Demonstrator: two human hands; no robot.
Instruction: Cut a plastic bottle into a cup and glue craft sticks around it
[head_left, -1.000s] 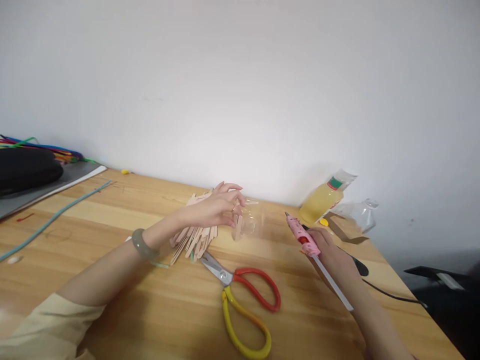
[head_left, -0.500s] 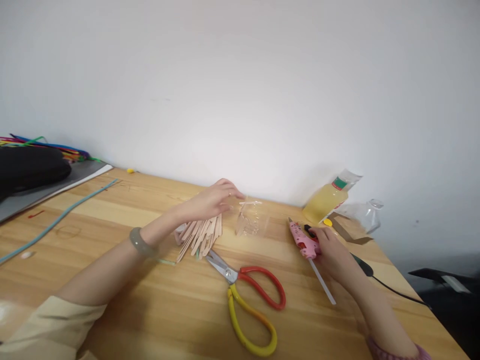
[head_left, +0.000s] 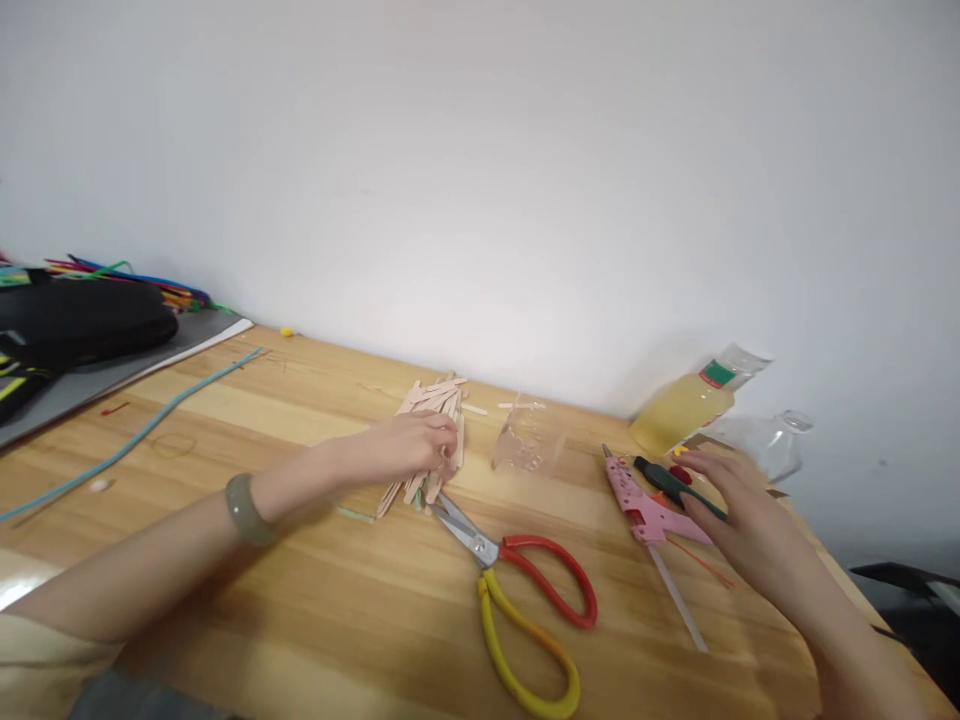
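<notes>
My left hand (head_left: 412, 445), with a jade-like bangle at the wrist, is over a pile of wooden craft sticks (head_left: 439, 395). Its fingers are curled down and pressed together among the sticks; what they pinch is hidden. My right hand (head_left: 742, 505) is spread over the right side of the table, its thumb beside a tool with a dark green handle (head_left: 667, 482). Just left of it lies a pink glue gun (head_left: 634, 500), a clear glue stick (head_left: 679, 600) jutting from its back. Between my hands, large scissors (head_left: 484, 550) with red and yellow handles lie partly open.
A clear plastic bag (head_left: 529, 435) lies near the wall. At the back right are a bottle of yellow liquid (head_left: 675, 410) and a clear empty bottle (head_left: 772, 445). A blue cord (head_left: 142, 435), a black case (head_left: 90, 320) and colourful pipe cleaners (head_left: 150, 285) are on the left.
My left hand has drawn back from near the plastic bag onto the craft sticks, its fingers curling. My right hand has come off the glue gun and spread beside it. The view has shifted left.
</notes>
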